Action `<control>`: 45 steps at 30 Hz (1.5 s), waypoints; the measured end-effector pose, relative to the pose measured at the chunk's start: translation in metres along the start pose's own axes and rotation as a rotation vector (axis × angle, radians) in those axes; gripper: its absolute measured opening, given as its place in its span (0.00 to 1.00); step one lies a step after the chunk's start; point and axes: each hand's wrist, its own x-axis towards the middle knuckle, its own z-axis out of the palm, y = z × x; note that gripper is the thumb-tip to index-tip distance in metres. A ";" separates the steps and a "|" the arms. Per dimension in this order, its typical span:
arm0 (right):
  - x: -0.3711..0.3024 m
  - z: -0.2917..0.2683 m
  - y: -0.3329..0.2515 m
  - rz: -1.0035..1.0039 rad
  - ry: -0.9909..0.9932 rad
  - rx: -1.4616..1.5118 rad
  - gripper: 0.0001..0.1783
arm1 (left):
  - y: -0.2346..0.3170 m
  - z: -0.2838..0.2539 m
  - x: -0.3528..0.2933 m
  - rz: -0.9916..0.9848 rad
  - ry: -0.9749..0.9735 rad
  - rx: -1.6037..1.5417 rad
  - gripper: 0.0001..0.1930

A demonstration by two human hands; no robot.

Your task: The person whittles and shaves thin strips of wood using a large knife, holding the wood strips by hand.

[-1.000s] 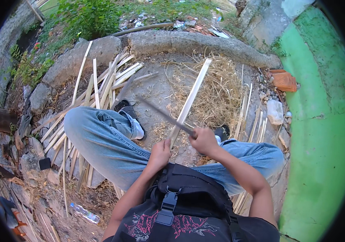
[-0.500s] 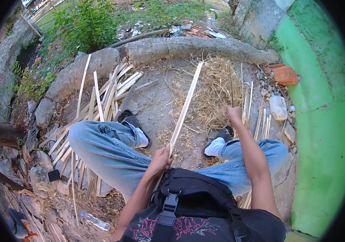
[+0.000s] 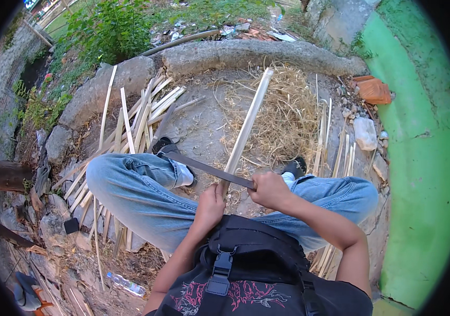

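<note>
My left hand (image 3: 211, 205) is closed round the lower end of a long pale bamboo strip (image 3: 248, 125), which points up and away between my knees. In my right hand (image 3: 268, 190) is the handle end of a long dark machete (image 3: 204, 166). Its blade lies crosswise over the strip just above my left hand and reaches left toward my shin. The handle itself is hidden by my fingers. Beyond the strip, a heap of curly shavings (image 3: 283, 121) covers the ground.
Many split bamboo strips (image 3: 143, 124) are piled at the left, and more strips (image 3: 322, 139) stand at the right. A low stone kerb (image 3: 246, 55) runs across the far side. A green wall (image 3: 420, 184) bounds the right. A plastic bottle (image 3: 125, 284) lies at lower left.
My right hand has come in from the right, swinging the machete from pointing away to lying across the bamboo strip. The strip has tilted slightly right and come nearer.
</note>
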 end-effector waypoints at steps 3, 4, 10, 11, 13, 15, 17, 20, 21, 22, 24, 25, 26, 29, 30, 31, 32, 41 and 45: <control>0.002 0.021 0.015 0.023 0.039 -0.031 0.11 | 0.005 0.003 -0.004 -0.009 -0.045 -0.013 0.17; 0.004 0.022 0.017 0.007 0.038 -0.023 0.11 | 0.009 0.001 -0.005 -0.009 -0.045 -0.007 0.17; 0.050 -0.005 0.089 0.400 0.157 0.179 0.12 | 0.016 -0.004 -0.011 -0.092 -0.112 -0.048 0.16; 0.051 -0.007 0.091 0.372 0.188 0.022 0.12 | 0.013 -0.002 -0.007 -0.047 -0.088 0.012 0.16; 0.051 -0.008 0.084 0.363 0.224 -0.107 0.13 | 0.003 0.003 -0.003 0.000 -0.062 0.064 0.16; 0.052 0.008 0.080 0.359 0.281 -0.072 0.12 | -0.005 0.005 0.002 0.049 -0.022 0.165 0.18; 0.042 0.026 0.065 0.366 0.330 -0.024 0.12 | -0.006 0.006 0.004 0.043 -0.024 0.133 0.18; 0.026 0.038 0.047 0.203 0.179 0.016 0.11 | -0.006 0.002 0.003 0.020 -0.040 0.070 0.17; 0.024 0.038 0.048 0.101 0.130 -0.006 0.11 | -0.005 0.001 0.002 0.007 -0.057 0.036 0.16; 0.021 0.038 0.050 0.001 0.085 -0.028 0.11 | -0.005 0.003 0.003 0.011 -0.059 0.041 0.16; 0.037 0.024 0.078 0.044 0.211 -0.108 0.12 | -0.009 0.002 -0.002 -0.028 -0.080 -0.011 0.16; 0.051 0.008 0.092 0.215 0.255 -0.095 0.12 | -0.012 0.003 -0.002 -0.021 -0.087 -0.004 0.16; 0.061 -0.001 0.100 0.379 0.299 -0.082 0.12 | -0.015 0.004 0.000 -0.015 -0.088 0.032 0.16; 0.061 0.016 0.091 0.366 0.287 0.063 0.13 | -0.013 0.004 0.006 -0.012 -0.083 0.061 0.17; 0.050 0.025 0.084 0.367 0.288 0.063 0.13 | -0.012 0.004 0.005 -0.028 -0.080 0.055 0.17; 0.039 0.026 0.068 0.221 0.204 -0.013 0.14 | -0.015 0.005 0.004 -0.020 -0.077 0.057 0.17; 0.034 0.026 0.058 0.080 0.121 -0.084 0.14 | -0.020 0.004 0.000 0.053 -0.069 0.108 0.18; 0.039 0.014 0.071 0.096 0.145 -0.074 0.14 | -0.002 -0.005 -0.002 0.000 -0.104 0.049 0.17; 0.070 -0.006 0.112 0.474 0.255 0.039 0.14 | -0.014 0.001 0.001 0.019 -0.120 0.113 0.18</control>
